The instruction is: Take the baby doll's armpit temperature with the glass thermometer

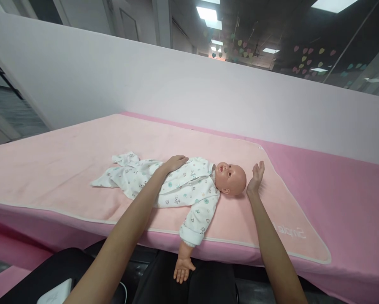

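Note:
A baby doll (180,190) in a white patterned sleepsuit lies on its back across a light pink mat (82,139), head to the right. My left hand (176,163) rests flat on the doll's belly, its fingers stretched out over the cloth. Beside the crown of the doll's bald head (235,178) is my right hand (255,177), fingers loosely extended and holding nothing. One doll arm (197,228) hangs toward me over the mat's near edge, its bare hand (183,269) palm up above my lap. The doll's other arm is hidden.
A darker pink cover (344,190) shows under the mat. Behind the table stands a white partition (177,88), with a glass window (287,42) bearing heart stickers above it. At the lower left, a white device (55,293) with a cable lies by my dark-clothed legs.

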